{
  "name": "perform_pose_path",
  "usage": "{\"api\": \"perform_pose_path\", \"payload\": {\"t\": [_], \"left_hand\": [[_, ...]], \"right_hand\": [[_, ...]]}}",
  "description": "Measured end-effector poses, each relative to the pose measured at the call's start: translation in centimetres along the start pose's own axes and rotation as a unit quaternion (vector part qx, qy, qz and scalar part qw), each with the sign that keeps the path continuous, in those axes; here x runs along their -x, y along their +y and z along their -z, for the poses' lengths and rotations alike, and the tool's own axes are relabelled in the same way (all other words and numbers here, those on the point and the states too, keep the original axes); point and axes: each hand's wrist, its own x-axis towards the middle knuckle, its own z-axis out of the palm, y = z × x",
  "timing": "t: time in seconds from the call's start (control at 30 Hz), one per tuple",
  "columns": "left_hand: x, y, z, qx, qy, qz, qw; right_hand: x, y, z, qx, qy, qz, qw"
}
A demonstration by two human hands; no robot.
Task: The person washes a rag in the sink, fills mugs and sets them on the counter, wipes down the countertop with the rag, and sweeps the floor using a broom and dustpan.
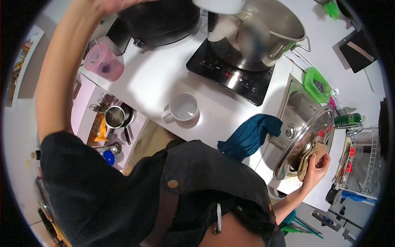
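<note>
My right hand (317, 168) grips a large metal pot lid (298, 133) by its handle through a beige cloth (308, 158). It holds the lid tilted beside the sink. My left arm reaches up the left side, and only part of my left hand (123, 4) shows at the top edge, above a black appliance (158, 18); its fingers are cut off. A white rounded object (220, 5), partly out of view, is above the rim of a big steel pot (284, 24). The pot stands on a black induction cooktop (230, 76) with a lit red display.
A white mug (184, 108) and a crumpled teal cloth (251, 136) lie near the counter's front edge. A pink jug (105, 61) stands left. The steel sink (290, 113) has a green container (316, 84) beside it. Pans (115, 117) sit on a lower shelf.
</note>
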Motion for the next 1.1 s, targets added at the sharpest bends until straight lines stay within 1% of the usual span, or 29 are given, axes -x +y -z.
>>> {"api": "perform_pose_path", "payload": {"t": [0.07,0.13,0.17,0.27,0.33,0.37,0.4,0.47,0.6,0.67,0.7,0.8,0.83,0.93,1.0,1.1], "left_hand": [[3.6,-0.9,-0.3,-0.005,0.064,0.024,0.998],[6.0,-4.9,1.2,-0.07,0.065,-0.046,0.994],[7.9,-5.3,1.6,-0.046,0.022,0.009,0.999],[11.4,-8.6,1.9,-0.043,0.062,0.03,0.997],[13.2,-10.5,1.4,-0.063,0.115,0.074,0.989],[14.0,-11.5,1.6,-0.054,0.107,0.092,0.989],[14.5,-12.7,2.4,-0.072,0.105,0.139,0.982],[15.4,-14.3,1.9,-0.092,0.102,0.122,0.983],[16.0,-16.8,1.0,-0.196,0.083,0.099,0.972],[16.0,-17.1,0.2,-0.238,0.086,0.075,0.965],[16.0,-16.7,-0.1,-0.266,0.086,0.088,0.956],[16.2,-16.3,-1.1,-0.345,0.095,0.055,0.932],[16.1,-16.6,-1.2,-0.357,0.101,0.029,0.928],[15.8,-16.6,-1.4,-0.386,0.094,-0.008,0.918],[15.6,-16.5,-1.5,-0.399,0.089,-0.015,0.912],[15.5,-16.3,-1.6,-0.421,0.081,-0.017,0.903]], "right_hand": [[-0.2,0.3,-0.2,-0.006,-0.004,0.006,1.0],[-0.4,0.4,-0.4,-0.019,-0.015,0.013,1.0],[-0.4,0.5,-0.4,-0.025,-0.02,0.017,0.999],[-0.5,0.7,-0.6,-0.05,-0.037,0.014,0.998],[-0.5,0.3,-0.8,-0.056,-0.043,0.014,0.997],[-0.6,0.3,-0.8,-0.053,-0.045,0.022,0.997],[-0.8,0.3,-0.9,-0.05,-0.047,0.03,0.997],[-1.0,0.3,-1.0,-0.052,-0.048,0.025,0.997],[-1.1,0.4,-1.3,-0.035,-0.05,0.035,0.998],[-1.2,0.0,-1.3,-0.024,-0.052,0.032,0.998],[-1.2,-0.2,-1.2,-0.018,-0.052,0.031,0.998],[-1.1,-0.4,-1.1,-0.032,-0.055,0.025,0.998],[-1.1,-0.4,-1.1,-0.031,-0.055,0.024,0.998],[-1.0,-0.3,-1.0,-0.023,-0.054,0.019,0.998],[-1.0,-0.4,-0.9,-0.012,-0.054,0.01,0.998],[-0.9,-0.4,-1.0,-0.032,-0.048,0.026,0.998]]}}
